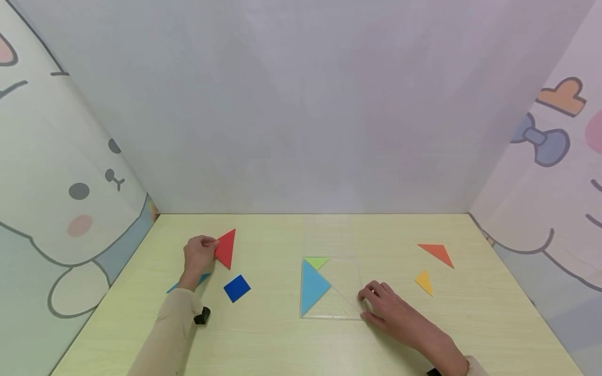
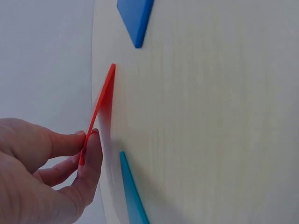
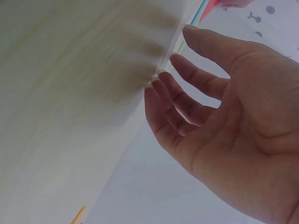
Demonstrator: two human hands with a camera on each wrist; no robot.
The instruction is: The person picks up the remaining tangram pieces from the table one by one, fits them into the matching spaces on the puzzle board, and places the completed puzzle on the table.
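My left hand (image 1: 198, 256) pinches a red triangle tile (image 1: 226, 249) by one corner between thumb and fingers. In the left wrist view the red tile tilts, one end close over the table. Under the left wrist lies a blue tile (image 1: 204, 278), partly hidden by the arm. My right hand (image 1: 388, 310) rests with loosely bent fingers at the right edge of a clear square tray (image 1: 329, 317). Inside the tray, a light blue triangle (image 1: 312, 287) lies along the left side, and a small lime green triangle (image 1: 316, 262) sits at the top left corner.
A dark blue square tile (image 1: 237, 288) lies between the left hand and the tray. On the right are an orange-red tile (image 1: 439, 254) and a yellow triangle (image 1: 425, 282). Behind the tray lies a faint transparent sheet (image 1: 327, 235). Printed curtains enclose the table.
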